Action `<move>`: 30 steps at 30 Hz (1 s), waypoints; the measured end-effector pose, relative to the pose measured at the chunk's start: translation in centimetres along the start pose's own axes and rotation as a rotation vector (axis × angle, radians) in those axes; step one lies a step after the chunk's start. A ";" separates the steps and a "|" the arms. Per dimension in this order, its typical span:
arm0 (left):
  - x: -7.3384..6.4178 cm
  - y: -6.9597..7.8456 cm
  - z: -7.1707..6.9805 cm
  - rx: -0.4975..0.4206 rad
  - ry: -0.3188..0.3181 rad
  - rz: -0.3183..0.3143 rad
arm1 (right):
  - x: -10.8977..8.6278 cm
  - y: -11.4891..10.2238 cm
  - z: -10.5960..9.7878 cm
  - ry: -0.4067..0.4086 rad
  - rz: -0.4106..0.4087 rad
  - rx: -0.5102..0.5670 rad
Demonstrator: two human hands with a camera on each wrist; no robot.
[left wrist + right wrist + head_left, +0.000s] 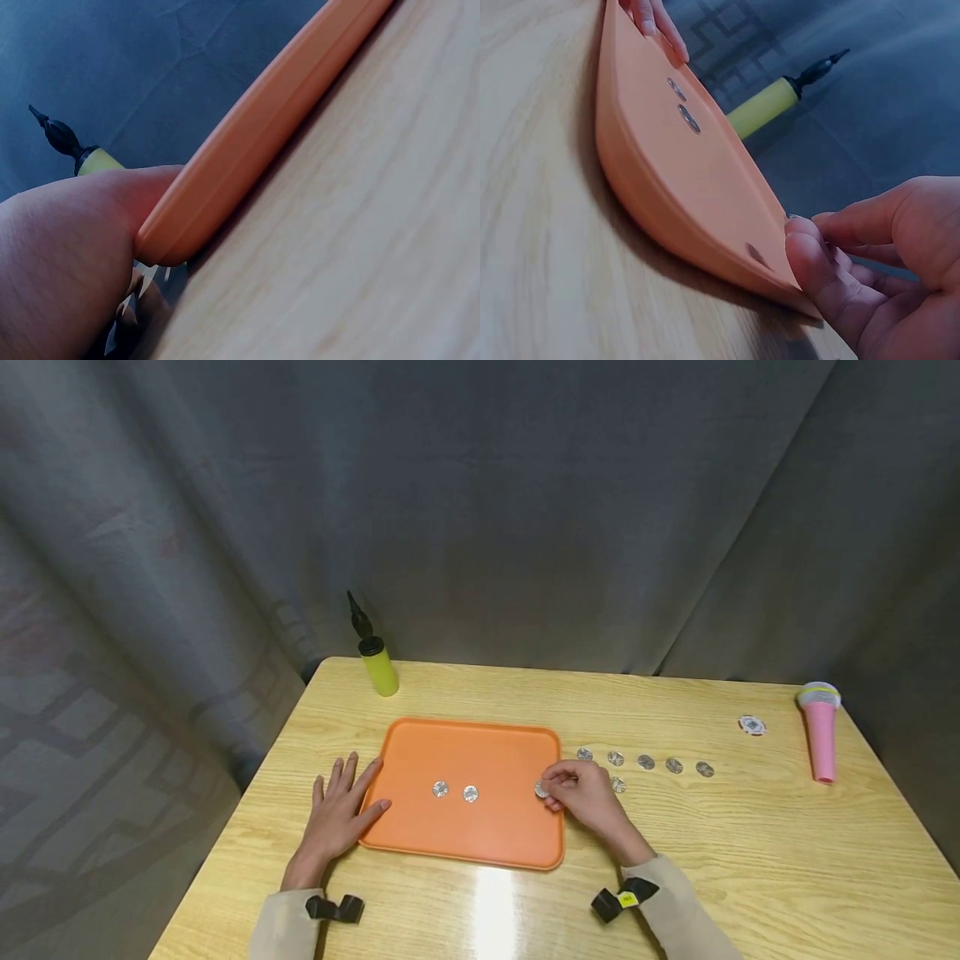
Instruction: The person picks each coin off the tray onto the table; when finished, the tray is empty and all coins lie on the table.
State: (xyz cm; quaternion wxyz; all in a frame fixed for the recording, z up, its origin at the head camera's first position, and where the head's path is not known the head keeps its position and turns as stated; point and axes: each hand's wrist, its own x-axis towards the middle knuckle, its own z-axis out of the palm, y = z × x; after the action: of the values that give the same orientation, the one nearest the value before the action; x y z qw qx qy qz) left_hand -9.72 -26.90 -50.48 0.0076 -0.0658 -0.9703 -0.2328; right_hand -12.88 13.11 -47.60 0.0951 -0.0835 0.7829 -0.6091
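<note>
An orange tray (495, 752) lies on the table, with two silver coins (440, 788) (470, 793) near its middle. My right hand (588, 793) reaches over the tray's right rim and pinches another silver coin (541, 790) between thumb and fingertips. In the right wrist view only a sliver of that coin (793, 217) shows past the fingers, above the tray floor. With fingers spread, my left hand (335, 814) rests at the tray's left edge, its thumb over the rim. Up close in the left wrist view, the thumb side (75, 240) meets the tray's outer wall (247, 142).
Right of the tray, several silver coins (646, 762) form a row, with one more coin (618, 784) below it. Farther right are a poker chip (752, 725) and a pink toy microphone (822, 739). A yellow-green hand pump (381, 672) stands at the back left, before grey curtains (480, 527).
</note>
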 end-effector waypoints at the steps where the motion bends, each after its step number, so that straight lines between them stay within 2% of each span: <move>1: 0.0 0.0 0.0 0.001 0.002 0.001 | -0.1 0.0 -0.2 0.006 0.003 -0.002; 12: 0.0 0.1 -0.1 0.000 0.001 0.003 | -1.3 -0.2 -2.7 0.077 0.034 -0.032; 30: -0.1 0.0 0.0 0.001 0.007 0.011 | -3.0 0.8 -6.7 0.158 0.052 -0.065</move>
State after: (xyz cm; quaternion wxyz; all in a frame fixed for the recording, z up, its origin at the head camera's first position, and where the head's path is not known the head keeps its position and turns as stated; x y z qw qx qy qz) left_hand -9.60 -26.92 -50.44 0.0121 -0.0705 -0.9700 -0.2323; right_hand -11.65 20.33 -46.57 0.0460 -0.0179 0.8094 -0.5852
